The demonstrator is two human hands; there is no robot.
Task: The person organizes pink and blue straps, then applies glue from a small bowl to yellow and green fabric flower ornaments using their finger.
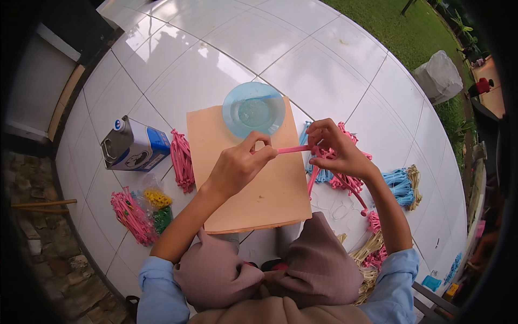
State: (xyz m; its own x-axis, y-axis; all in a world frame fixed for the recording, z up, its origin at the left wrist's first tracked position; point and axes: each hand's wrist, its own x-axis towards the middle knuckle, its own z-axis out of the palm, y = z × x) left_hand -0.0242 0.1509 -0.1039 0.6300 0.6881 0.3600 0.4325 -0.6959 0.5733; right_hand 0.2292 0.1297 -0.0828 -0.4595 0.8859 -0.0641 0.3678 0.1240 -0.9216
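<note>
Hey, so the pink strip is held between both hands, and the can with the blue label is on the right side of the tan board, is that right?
Not quite: the head view shows the can left of the tan board. The pink strip is held between both hands, left and right.

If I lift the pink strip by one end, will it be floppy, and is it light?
The pink strip would probably droop, as a similar pink length below the right hand curves. It is likely light: it looks narrow, and the left hand only pinches it.
</note>
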